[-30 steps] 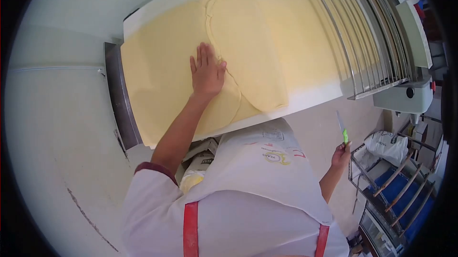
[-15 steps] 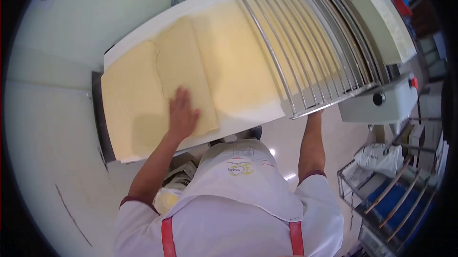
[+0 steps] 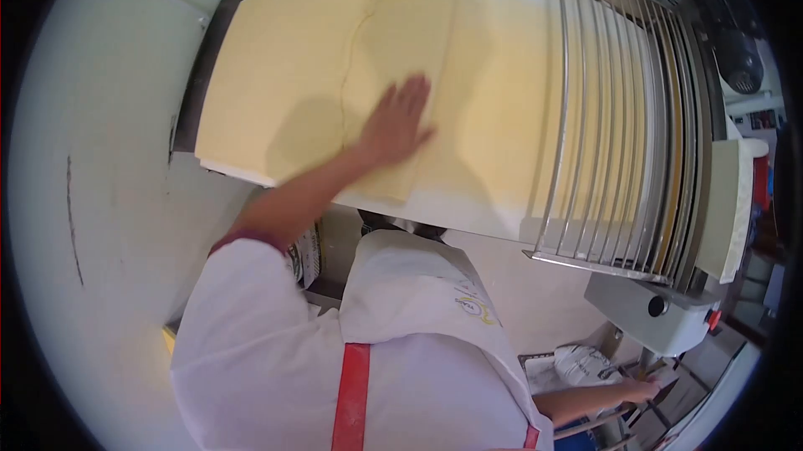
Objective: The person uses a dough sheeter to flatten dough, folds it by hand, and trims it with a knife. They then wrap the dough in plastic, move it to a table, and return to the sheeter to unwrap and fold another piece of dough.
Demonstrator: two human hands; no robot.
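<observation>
A wide sheet of pale yellow dough (image 3: 276,74) lies on the white belt (image 3: 493,221), with a folded-over layer (image 3: 393,33) whose ragged edge meets the left part. My left hand (image 3: 397,125) is flat on the folded layer near its right edge, fingers spread, holding nothing. The dough runs on to the right beneath the metal guard rack (image 3: 577,133). My right hand (image 3: 642,389) is at the lower right, below the machine's control box (image 3: 648,317); its fingers are too small and unclear to read.
The machine's rollers and side cover (image 3: 728,208) stand at the right, with a dark motor (image 3: 728,33) behind. A red knob (image 3: 713,320) sticks out of the control box. At the lower right are a white bag (image 3: 585,365) and rack bars. A pale wall (image 3: 109,158) rises at left.
The view has turned and shifted. My left hand has moved up along the folded layer, farther from my body. My right hand has gone from beneath the guard rack to the lower right.
</observation>
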